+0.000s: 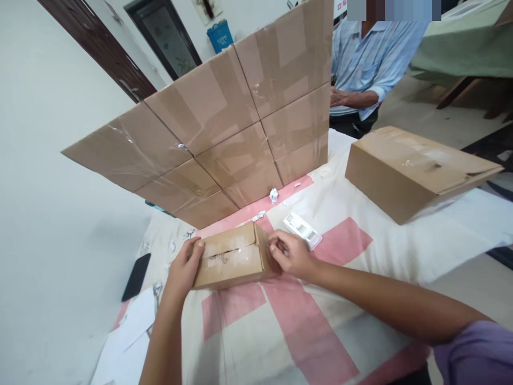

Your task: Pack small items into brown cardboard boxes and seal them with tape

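Your left hand [186, 262] gripped the small cardboard box [228, 260] on the tablecloth [308, 321]; bracing it firmly seemed best. Your right hand [292, 254] curled at its right end; whether pinching, I couldn't tell.

Blue container [220, 36], dark-framed door [162, 37], green-covered table [465, 48]

Cardboard box [230, 270] on tablecloth [240, 347], cardboard partition [224, 133] behind it, second cardboard box [412, 160] to the right, paper sheets [124, 342] to the left
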Demonstrator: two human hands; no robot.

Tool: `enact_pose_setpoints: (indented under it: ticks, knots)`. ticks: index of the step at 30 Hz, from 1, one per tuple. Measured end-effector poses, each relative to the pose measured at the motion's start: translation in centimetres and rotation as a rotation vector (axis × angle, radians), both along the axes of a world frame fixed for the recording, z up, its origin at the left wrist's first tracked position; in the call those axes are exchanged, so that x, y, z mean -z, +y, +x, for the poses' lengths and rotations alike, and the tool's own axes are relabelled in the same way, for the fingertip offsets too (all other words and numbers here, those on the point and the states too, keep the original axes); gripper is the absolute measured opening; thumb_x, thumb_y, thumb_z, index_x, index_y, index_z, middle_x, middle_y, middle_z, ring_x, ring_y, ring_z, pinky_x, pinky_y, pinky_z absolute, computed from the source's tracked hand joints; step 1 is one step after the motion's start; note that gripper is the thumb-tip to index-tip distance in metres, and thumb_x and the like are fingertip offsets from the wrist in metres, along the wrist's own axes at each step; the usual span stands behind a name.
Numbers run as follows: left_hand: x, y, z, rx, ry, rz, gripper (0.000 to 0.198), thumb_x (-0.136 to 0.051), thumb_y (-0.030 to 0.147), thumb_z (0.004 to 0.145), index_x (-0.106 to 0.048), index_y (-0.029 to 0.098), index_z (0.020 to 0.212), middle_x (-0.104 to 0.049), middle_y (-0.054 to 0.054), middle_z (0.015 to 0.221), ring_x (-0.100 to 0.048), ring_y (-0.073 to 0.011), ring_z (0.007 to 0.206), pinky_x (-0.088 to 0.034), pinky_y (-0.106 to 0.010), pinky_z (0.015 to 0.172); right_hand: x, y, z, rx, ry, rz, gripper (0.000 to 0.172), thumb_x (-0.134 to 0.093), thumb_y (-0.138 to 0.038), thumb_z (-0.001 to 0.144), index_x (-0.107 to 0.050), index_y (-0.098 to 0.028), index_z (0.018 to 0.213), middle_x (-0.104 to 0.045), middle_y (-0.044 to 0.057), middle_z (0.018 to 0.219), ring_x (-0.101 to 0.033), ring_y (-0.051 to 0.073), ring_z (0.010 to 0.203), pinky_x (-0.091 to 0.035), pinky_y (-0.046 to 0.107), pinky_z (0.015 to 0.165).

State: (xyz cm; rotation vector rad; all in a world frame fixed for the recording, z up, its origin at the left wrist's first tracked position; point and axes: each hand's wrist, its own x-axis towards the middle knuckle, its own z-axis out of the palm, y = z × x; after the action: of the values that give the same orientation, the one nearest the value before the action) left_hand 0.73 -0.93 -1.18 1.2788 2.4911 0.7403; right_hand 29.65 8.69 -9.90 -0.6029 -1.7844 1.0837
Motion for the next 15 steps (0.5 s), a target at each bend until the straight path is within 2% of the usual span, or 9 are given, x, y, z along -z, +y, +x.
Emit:
enact_pose_setpoints:
  ticks: [1,2,3,5,6,8,11,13,15]
  knots:
    - [0.1,0.0,-0.1,0.009,-0.013,0.011,0.053,-0.047,0.068,0.088,-0.063,0.028,0.119,-0.068,-0.006,0.13,-0.061,-0.0317,0.122,-0.042,-0.047,0.11,-0.1,0.2,0.1,-0.043,0.024,0.069,0.041,-0.06,-0.042,0.089,-0.059,-0.019,0.123,-0.067,0.011,0.11,-0.065,0.025,0.097,-0.053,0.037,0.086]
    - [0.2,0.0,-0.3,0.02,-0.03,0.021,0.054,-0.047,0.068,0.088,-0.063,0.028,0.119,-0.067,-0.006,0.13,-0.06,-0.0316,0.122,-0.042,-0.047,0.11,-0.3,0.5,0.0,-0.1,0.021,0.141,0.065,-0.064,-0.052,0.086,-0.048,-0.019,0.14,-0.058,0.017,0.134,-0.058,0.031,0.121,-0.049,0.044,0.1]
    - [0.3,0.0,-0.5,0.033,-0.046,0.028,0.054,-0.047,0.069,0.087,-0.063,0.027,0.119,-0.067,-0.006,0.131,-0.06,-0.0317,0.122,-0.042,-0.048,0.111,-0.6,0.6,0.0,-0.161,-0.016,0.201,0.089,-0.067,-0.06,0.082,-0.034,-0.019,0.152,-0.041,0.02,0.152,-0.043,0.036,0.139,-0.041,0.05,0.111]
    - [0.4,0.0,-1.0,0.044,-0.067,0.039,0.056,-0.048,0.07,0.085,-0.063,0.027,0.117,-0.067,-0.006,0.13,-0.059,-0.0325,0.123,-0.041,-0.049,0.112,-1.1,0.7,-0.3,-0.247,-0.159,0.251,0.116,-0.073,-0.068,0.074,-0.014,-0.021,0.161,-0.016,0.022,0.165,-0.018,0.04,0.153,-0.027,0.055,0.121]
    - [0.4,0.0,-1.3,0.053,-0.076,0.047,0.056,-0.05,0.071,0.083,-0.064,0.027,0.115,-0.067,-0.006,0.129,-0.059,-0.033,0.123,-0.04,-0.05,0.113,-1.4,0.6,-0.5,-0.265,-0.232,0.253,0.121,-0.076,-0.067,0.072,-0.009,-0.022,0.162,-0.012,0.022,0.166,-0.014,0.04,0.155,-0.024,0.054,0.122]
    - [0.6,0.1,-1.7,0.089,-0.127,0.089,0.057,-0.055,0.072,0.079,-0.066,0.027,0.113,-0.067,-0.005,0.128,-0.058,-0.0332,0.124,-0.041,-0.049,0.112,-2.1,0.1,-0.5,-0.267,-0.303,0.272,0.126,-0.081,-0.063,0.068,-0.008,-0.023,0.162,-0.015,0.021,0.164,-0.016,0.039,0.154,-0.025,0.052,0.122]
    - [1.6,0.2,-1.7,0.146,-0.388,0.215,0.063,-0.059,0.073,0.075,-0.066,0.027,0.117,-0.068,-0.005,0.125,-0.064,-0.0319,0.114,-0.053,-0.043,0.098,-3.2,-1.8,1.2,-0.178,-0.238,0.3,0.117,-0.084,-0.059,0.062,-0.025,-0.027,0.158,-0.031,0.018,0.151,-0.034,0.036,0.144,-0.035,0.049,0.117]
    - [3.3,0.4,-1.1,0.143,-0.586,0.318,0.066,-0.055,0.076,0.074,-0.066,0.026,0.116,-0.071,-0.006,0.115,-0.068,-0.0308,0.103,-0.058,-0.041,0.084,-3.9,-3.8,4.1,-0.044,-0.162,0.268,0.102,-0.081,-0.061,0.065,-0.037,-0.028,0.151,-0.037,0.015,0.144,-0.042,0.036,0.138,-0.04,0.05,0.113]
    - [5.6,0.7,-0.2,0.134,-0.678,0.38,0.063,-0.053,0.077,0.074,-0.066,0.025,0.106,-0.072,-0.007,0.102,-0.069,-0.0289,0.092,-0.058,-0.04,0.076,-4.6,-6.5,8.4,0.126,-0.103,0.244,0.091,-0.073,-0.066,0.071,-0.038,-0.029,0.147,-0.042,0.015,0.14,-0.044,0.038,0.135,-0.044,0.052,0.109]
